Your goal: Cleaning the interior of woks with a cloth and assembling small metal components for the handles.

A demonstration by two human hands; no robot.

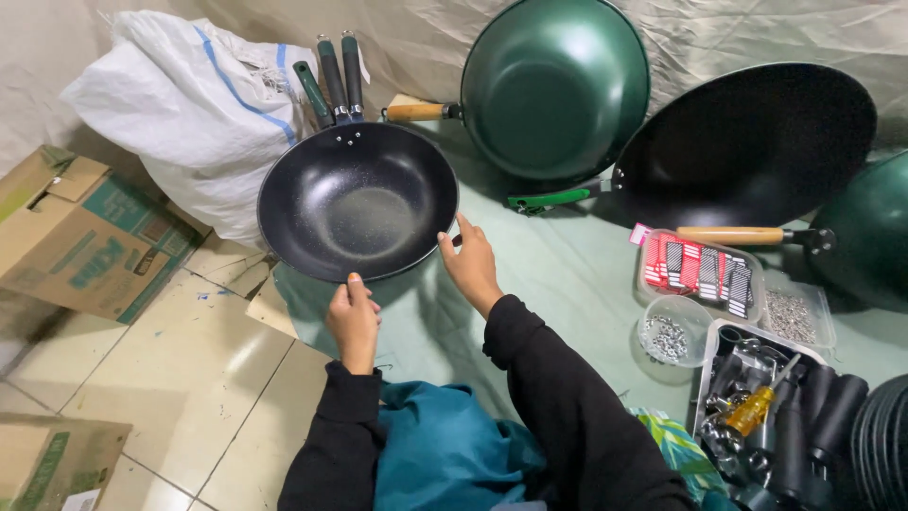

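Left hand (pixel 353 317): fingers pinched on the near rim of the black wok (pixel 357 202).
Right hand (pixel 470 263): fingers closed on the wok's right rim.
Wok: speckled black, tilted, handle pointing away, just beyond both hands.
Right of hands: green wok (pixel 555 85), screw tray (pixel 673 329).

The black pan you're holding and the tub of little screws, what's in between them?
Only bare green cloth between black pan and screw tub, head view.

We see a speckled black pan (pixel 357 202) with dark green handles (pixel 333 78), a glossy green pan (pixel 554 85), a white sack (pixel 194 104) striped blue, a pale green cloth (pixel 567 284), and black sleeves (pixel 567 407).
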